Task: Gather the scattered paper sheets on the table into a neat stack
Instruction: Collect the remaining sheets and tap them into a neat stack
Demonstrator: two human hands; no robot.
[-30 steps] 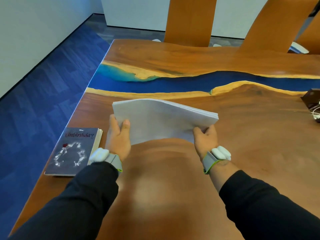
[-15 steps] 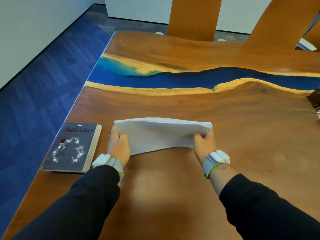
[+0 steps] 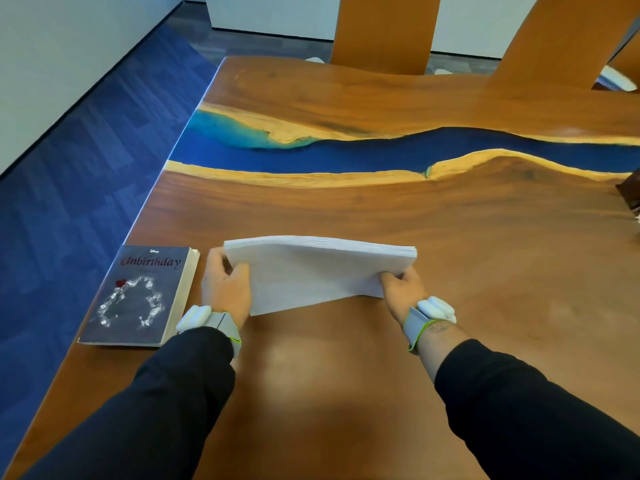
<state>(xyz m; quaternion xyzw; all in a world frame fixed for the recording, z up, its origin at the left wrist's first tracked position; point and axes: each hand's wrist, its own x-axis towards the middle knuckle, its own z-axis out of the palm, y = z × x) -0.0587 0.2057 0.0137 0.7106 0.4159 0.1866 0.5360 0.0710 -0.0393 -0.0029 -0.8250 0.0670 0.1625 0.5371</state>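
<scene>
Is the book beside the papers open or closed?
Closed. The book lies flat on the table, front cover up with its title readable, left of the left hand.

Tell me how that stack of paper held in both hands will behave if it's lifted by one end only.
The paper stack would probably droop: even gripped at both ends by the left hand and right hand, its near edge looks uneven. It seems many sheets thick, so likely hefty for one hand. Loose sheets may also fan and slide apart, undoing the squared far edge.
</scene>
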